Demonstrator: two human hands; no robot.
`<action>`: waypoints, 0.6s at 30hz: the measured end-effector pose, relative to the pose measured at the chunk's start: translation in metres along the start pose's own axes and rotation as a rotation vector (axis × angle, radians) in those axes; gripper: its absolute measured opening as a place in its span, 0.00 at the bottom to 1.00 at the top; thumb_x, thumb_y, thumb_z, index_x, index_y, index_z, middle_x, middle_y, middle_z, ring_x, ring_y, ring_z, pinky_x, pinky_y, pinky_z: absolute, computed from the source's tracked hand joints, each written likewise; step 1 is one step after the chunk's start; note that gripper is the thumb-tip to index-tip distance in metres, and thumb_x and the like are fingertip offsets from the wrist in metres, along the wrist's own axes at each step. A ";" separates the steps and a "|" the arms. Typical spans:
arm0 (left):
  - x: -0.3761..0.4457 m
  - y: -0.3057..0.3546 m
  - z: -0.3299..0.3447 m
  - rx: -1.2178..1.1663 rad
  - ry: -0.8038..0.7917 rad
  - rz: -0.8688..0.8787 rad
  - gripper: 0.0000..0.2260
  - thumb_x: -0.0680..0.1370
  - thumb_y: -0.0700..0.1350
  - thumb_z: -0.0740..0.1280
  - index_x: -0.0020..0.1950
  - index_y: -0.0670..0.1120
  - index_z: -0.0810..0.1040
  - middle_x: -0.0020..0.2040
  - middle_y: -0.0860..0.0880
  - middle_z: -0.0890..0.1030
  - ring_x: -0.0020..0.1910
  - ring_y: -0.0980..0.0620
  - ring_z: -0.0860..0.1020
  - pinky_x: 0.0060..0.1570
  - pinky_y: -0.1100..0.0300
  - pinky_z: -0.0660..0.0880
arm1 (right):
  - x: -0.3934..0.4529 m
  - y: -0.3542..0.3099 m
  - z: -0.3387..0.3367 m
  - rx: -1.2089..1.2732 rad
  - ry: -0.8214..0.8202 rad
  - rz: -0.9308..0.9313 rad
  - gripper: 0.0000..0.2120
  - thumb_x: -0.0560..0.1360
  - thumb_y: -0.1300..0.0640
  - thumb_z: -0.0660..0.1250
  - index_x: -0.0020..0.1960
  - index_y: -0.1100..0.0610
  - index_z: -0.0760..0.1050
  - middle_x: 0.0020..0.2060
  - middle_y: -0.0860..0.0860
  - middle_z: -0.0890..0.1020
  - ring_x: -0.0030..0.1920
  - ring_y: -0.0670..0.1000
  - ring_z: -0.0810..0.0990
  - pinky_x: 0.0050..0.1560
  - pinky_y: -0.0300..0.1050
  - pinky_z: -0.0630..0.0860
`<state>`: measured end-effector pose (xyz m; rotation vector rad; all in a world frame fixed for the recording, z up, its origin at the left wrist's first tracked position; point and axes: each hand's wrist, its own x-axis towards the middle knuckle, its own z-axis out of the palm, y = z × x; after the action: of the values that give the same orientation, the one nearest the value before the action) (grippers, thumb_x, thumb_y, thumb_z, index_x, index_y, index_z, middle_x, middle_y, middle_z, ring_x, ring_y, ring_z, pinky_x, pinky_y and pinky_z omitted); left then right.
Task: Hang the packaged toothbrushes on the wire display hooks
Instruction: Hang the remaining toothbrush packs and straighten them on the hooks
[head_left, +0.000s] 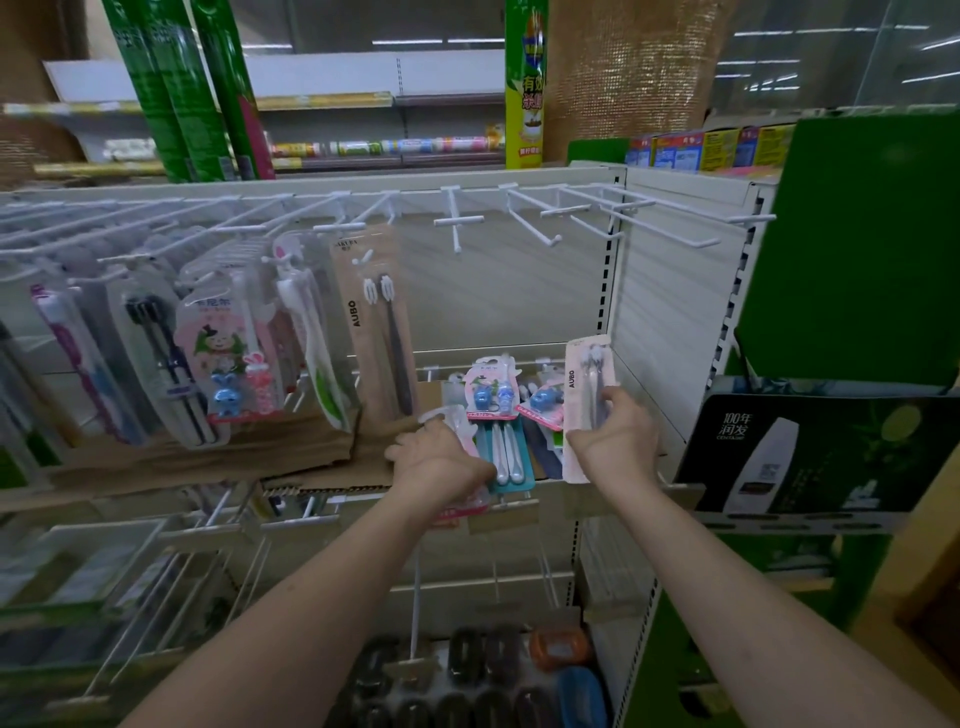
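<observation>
My right hand (618, 441) grips a pale AUBO toothbrush pack (586, 384), held upright above the shelf. My left hand (436, 462) grips a pink-backed toothbrush pack (451, 419) lying on the loose pile of packs (506, 415) on the cardboard. White wire hooks run along the top rail; the hooks at the right (545, 221) are bare. An identical AUBO pack (376, 322) hangs on the hook nearest the bare ones, with several other packs (223, 358) hanging to its left.
A dark shampoo box (810, 457) and a green panel (857, 249) stand to the right of the shelf upright. Lower hooks (218, 530) and dark soap cases (467, 670) sit below. Flat cardboard (208, 457) lies under the hanging packs.
</observation>
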<state>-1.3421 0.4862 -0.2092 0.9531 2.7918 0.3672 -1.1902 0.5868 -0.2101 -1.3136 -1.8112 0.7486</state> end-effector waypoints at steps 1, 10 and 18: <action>-0.002 -0.001 -0.001 -0.011 -0.007 0.002 0.41 0.68 0.65 0.75 0.71 0.44 0.67 0.66 0.43 0.75 0.65 0.42 0.72 0.62 0.52 0.70 | -0.002 -0.001 -0.001 0.019 -0.010 0.018 0.22 0.71 0.63 0.74 0.65 0.58 0.75 0.59 0.57 0.79 0.58 0.59 0.78 0.47 0.45 0.72; -0.025 -0.012 -0.009 -0.026 0.042 0.058 0.40 0.68 0.57 0.74 0.75 0.44 0.64 0.69 0.40 0.69 0.66 0.40 0.68 0.64 0.50 0.72 | -0.033 -0.016 -0.003 0.139 -0.047 0.074 0.30 0.70 0.63 0.75 0.70 0.58 0.71 0.62 0.55 0.77 0.59 0.59 0.78 0.46 0.48 0.76; -0.047 -0.045 -0.018 -0.360 -0.018 0.209 0.45 0.63 0.51 0.80 0.75 0.49 0.61 0.66 0.44 0.63 0.63 0.41 0.72 0.64 0.50 0.75 | -0.070 -0.036 0.008 0.247 -0.106 0.111 0.28 0.69 0.65 0.76 0.67 0.56 0.73 0.58 0.54 0.80 0.51 0.54 0.79 0.42 0.48 0.80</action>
<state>-1.3358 0.4198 -0.2006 1.1468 2.4904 0.8504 -1.2030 0.5094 -0.2021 -1.2370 -1.6745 1.0840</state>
